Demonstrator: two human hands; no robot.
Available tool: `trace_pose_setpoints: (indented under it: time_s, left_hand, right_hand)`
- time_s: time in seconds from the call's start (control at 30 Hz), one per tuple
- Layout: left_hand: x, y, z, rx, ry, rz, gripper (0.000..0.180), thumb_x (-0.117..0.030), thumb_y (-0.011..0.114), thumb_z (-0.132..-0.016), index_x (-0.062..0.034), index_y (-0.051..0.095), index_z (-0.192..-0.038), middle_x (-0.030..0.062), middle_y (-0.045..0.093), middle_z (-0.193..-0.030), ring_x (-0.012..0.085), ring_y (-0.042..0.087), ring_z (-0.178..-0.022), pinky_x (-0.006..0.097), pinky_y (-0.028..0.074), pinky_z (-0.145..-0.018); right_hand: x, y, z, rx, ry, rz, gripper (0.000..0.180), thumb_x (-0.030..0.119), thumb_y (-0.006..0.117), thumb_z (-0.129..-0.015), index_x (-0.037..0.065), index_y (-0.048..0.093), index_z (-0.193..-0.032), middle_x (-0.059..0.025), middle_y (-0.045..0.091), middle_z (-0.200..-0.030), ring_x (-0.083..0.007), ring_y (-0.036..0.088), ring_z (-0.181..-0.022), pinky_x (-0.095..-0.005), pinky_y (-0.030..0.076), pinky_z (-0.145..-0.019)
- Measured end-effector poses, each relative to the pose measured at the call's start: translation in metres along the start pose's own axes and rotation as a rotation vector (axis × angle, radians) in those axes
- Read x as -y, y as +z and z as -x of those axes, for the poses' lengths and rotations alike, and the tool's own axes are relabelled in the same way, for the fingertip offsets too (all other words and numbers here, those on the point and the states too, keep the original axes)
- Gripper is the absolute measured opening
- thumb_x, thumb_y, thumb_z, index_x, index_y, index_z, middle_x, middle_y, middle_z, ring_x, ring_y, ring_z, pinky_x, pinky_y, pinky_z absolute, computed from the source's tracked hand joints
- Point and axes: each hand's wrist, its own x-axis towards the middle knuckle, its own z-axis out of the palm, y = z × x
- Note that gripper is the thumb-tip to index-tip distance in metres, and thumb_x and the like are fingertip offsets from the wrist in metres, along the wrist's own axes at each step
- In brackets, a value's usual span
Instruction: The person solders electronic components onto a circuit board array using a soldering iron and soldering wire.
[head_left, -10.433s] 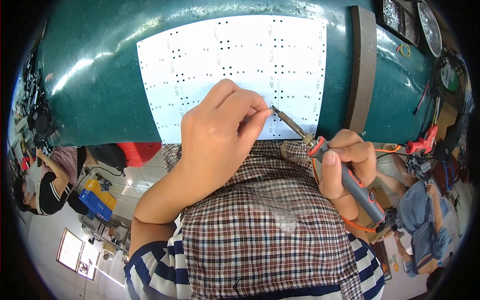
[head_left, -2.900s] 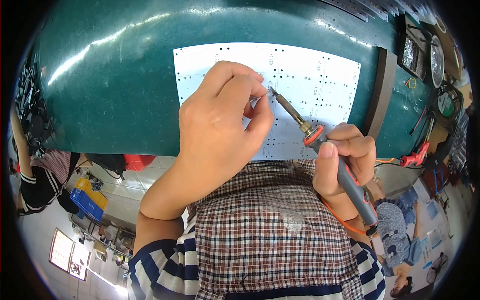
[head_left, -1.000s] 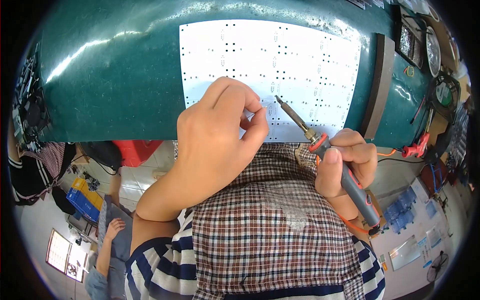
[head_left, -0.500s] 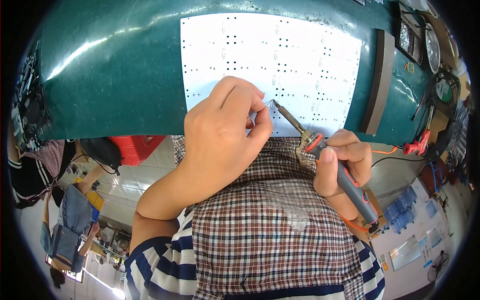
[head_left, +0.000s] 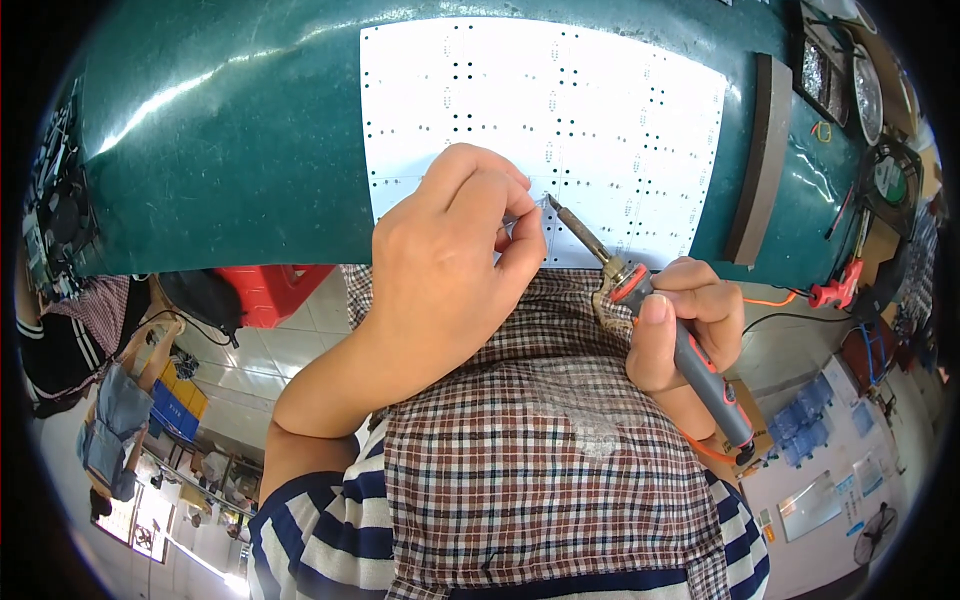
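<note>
A white circuit board [head_left: 500, 90] with rows of small dark holes lies on the green table mat. My right hand [head_left: 690, 320] grips the grey and red handle of a soldering iron [head_left: 705, 375]. The iron slants up and left, its tip at the lower middle of the board. Close to that tip, my left hand [head_left: 450, 250] pinches a fine solder wire [head_left: 540, 201] between thumb and fingers. The wire's end reaches the tip area; whether they touch is too small to tell. The left hand covers the board's lower left part.
A dark bar [head_left: 757, 160] stands right of the board on the green mat [head_left: 230, 180]. Farther right are a small fan [head_left: 888, 182] and a red tool [head_left: 838, 287]. Dark parts [head_left: 65, 220] pile up at the left edge. A red stool [head_left: 285, 293] and another person [head_left: 115, 420] are at lower left.
The board sits slightly higher in the picture. The iron and both hands have hardly moved. The person at lower left has shifted down and left.
</note>
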Motion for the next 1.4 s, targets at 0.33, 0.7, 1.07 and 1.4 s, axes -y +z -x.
trace_pose_setpoints:
  time_s: [0.33, 0.7, 1.07, 1.4]
  left_hand:
    - [0.000, -0.001, 0.001, 0.033, -0.009, -0.008, 0.012, 0.003, 0.072, -0.073, -0.0024, 0.062, -0.079, 0.0048, 0.063, -0.095, 0.0068, 0.059, -0.057, 0.020, 0.041, -0.047]
    - [-0.005, -0.004, 0.002, 0.070, -0.059, 0.014, 0.013, 0.002, 0.072, -0.072, -0.0026, 0.061, -0.077, 0.0049, 0.061, -0.099, 0.0090, 0.062, -0.063, 0.021, 0.044, -0.052]
    - [-0.002, -0.008, 0.015, 0.114, -0.004, -0.020, 0.014, 0.004, 0.072, -0.072, -0.0022, 0.059, -0.075, 0.0068, 0.062, -0.093, 0.0087, 0.060, -0.055, 0.020, 0.042, -0.045]
    - [0.001, -0.001, 0.016, 0.082, -0.007, 0.032, 0.013, 0.004, 0.072, -0.074, -0.0007, 0.061, -0.079, 0.0064, 0.061, -0.094, 0.0083, 0.060, -0.059, 0.020, 0.043, -0.046]
  right_hand:
    - [-0.001, 0.001, 0.001, 0.003, -0.038, 0.003, 0.022, -0.001, 0.068, -0.078, 0.002, 0.047, -0.083, -0.0087, 0.057, -0.066, -0.0075, 0.045, -0.049, -0.0216, 0.033, -0.041]
    - [0.000, 0.000, 0.004, -0.004, -0.048, 0.029, 0.021, -0.001, 0.068, -0.078, 0.002, 0.047, -0.083, -0.0096, 0.057, -0.065, -0.0081, 0.046, -0.049, -0.0218, 0.033, -0.041]
    - [-0.004, -0.003, 0.011, -0.040, -0.115, -0.057, 0.019, -0.004, 0.065, -0.077, 0.001, 0.047, -0.082, -0.0091, 0.054, -0.063, -0.0105, 0.043, -0.048, -0.0246, 0.030, -0.041]
    - [-0.005, -0.003, 0.015, 0.009, -0.071, -0.031, 0.020, -0.003, 0.067, -0.076, 0.001, 0.048, -0.082, -0.0098, 0.055, -0.064, -0.0106, 0.045, -0.047, -0.0250, 0.033, -0.040]
